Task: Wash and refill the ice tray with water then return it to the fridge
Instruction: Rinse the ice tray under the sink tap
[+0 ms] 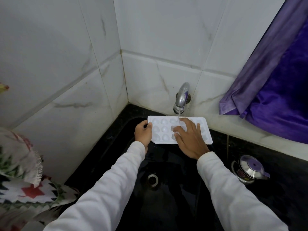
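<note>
A white ice tray (162,130) with heart-shaped cells is held level over the black sink (166,205), under a chrome tap (182,97). A thin stream of water falls from the tap onto the tray's middle. My left hand (143,134) grips the tray's left end, thumb on top. My right hand (189,139) lies across the tray's right half with straight, spread fingers touching the cells near the stream. That hand hides part of the tray.
The sink drain (152,179) lies below the tray. A steel pot with a lid (249,169) stands on the black counter at the right. A purple curtain (275,89) hangs at the upper right. Patterned cloth (25,180) lies at the left. White tiled walls meet behind the sink.
</note>
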A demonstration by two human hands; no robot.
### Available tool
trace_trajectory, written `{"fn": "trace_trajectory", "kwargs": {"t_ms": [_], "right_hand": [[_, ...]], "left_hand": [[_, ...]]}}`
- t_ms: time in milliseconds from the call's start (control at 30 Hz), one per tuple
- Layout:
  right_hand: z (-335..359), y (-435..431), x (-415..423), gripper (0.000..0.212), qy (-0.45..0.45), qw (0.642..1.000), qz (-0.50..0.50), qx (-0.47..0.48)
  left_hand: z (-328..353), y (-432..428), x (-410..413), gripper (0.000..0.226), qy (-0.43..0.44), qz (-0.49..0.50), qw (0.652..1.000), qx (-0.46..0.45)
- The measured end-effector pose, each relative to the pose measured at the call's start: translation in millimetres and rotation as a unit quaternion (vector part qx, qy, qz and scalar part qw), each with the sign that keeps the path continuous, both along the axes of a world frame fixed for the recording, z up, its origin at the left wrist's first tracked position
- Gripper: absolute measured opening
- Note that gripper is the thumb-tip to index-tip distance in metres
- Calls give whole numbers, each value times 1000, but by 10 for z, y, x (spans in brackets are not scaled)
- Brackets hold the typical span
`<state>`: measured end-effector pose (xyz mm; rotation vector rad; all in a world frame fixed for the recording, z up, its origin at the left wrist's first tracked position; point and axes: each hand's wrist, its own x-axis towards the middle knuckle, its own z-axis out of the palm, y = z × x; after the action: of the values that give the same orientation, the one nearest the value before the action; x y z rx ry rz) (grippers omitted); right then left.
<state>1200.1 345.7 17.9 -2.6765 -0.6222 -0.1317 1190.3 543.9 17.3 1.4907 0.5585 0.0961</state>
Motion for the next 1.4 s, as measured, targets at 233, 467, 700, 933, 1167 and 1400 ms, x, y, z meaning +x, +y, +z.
{"fn": "trace_trajectory", "kwargs": {"t_ms": [233,467,700,933,1167,1400], "right_hand": [[-30,-19,9,32,50,996,-10,78],[-76,-62,-43,46,-11,995,7,94],[-146,-93,0,48,-24,999,30,28],[-182,-94,20,30,-31,998,24,43],[-184,-136,-25,34,-14,998,24,55],[-99,-153,-270,39,13,974,-87,207]], "left_hand": [[-17,20,18,23,19,-7,1000,-1],[-17,-6,139,20,32,6,999,-39],[-19,-12,236,19,25,7,999,-41],[-36,-65,227,24,25,7,999,-38],[-8,-55,179,25,22,-1,999,-28],[-111,121,56,23,36,5,999,0]]}}
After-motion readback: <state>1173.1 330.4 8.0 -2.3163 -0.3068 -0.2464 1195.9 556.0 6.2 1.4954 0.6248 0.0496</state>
